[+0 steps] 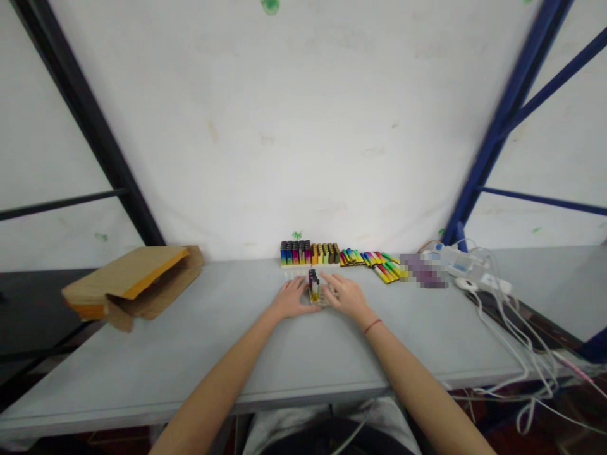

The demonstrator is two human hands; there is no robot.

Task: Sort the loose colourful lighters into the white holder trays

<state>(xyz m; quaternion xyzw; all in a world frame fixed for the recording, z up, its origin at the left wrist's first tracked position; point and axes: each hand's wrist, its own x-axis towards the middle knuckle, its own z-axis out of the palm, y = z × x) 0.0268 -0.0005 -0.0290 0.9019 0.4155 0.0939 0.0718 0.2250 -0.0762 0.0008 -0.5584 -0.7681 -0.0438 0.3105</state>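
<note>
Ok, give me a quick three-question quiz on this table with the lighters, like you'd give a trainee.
1. True or false: the cardboard box lies at the right end of the table.
2. What stands between the left hand and the right hand? A) a small cluster of lighters B) a cup C) scissors
3. Which wrist wears the red band?
Key: 1 false, it lies at the left end; 2 A; 3 the right wrist.
</note>
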